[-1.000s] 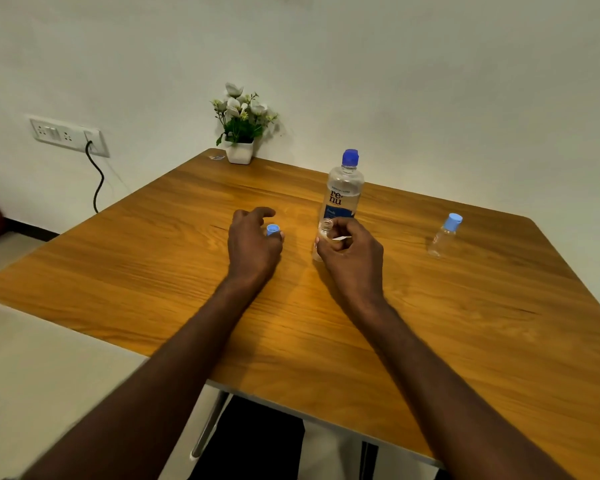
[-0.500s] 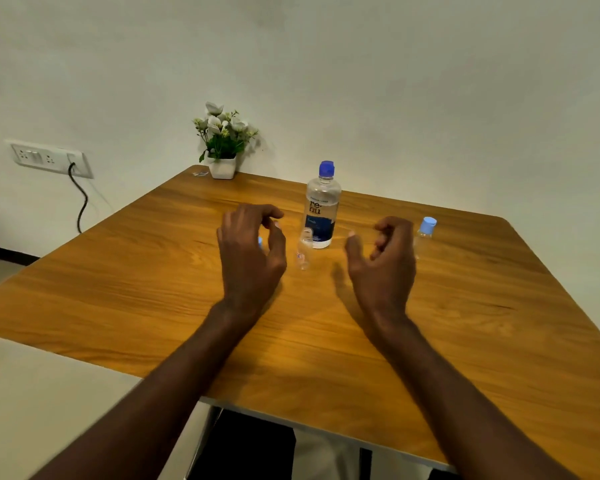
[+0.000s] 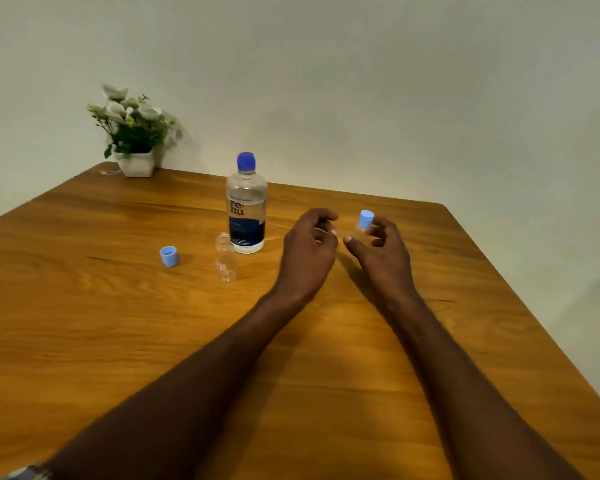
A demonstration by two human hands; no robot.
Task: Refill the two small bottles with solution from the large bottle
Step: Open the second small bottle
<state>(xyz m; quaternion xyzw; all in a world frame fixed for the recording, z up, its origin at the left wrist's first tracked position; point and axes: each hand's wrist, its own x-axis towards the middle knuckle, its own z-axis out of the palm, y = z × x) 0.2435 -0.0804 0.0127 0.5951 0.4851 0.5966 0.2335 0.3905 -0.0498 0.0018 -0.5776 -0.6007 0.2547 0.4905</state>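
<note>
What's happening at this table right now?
A person is partway through opening two small bottles for refilling. One small bottle stands uncapped beside the large bottle, its cap lying on the table to the left. The right hand grips the second small bottle, which has its cap on, while the left hand reaches toward it. The large bottle is capped.

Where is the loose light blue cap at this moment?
In the head view, the loose light blue cap lies on the wooden table, open side up, left of the uncapped small bottle and the large bottle, apart from both hands.
</note>
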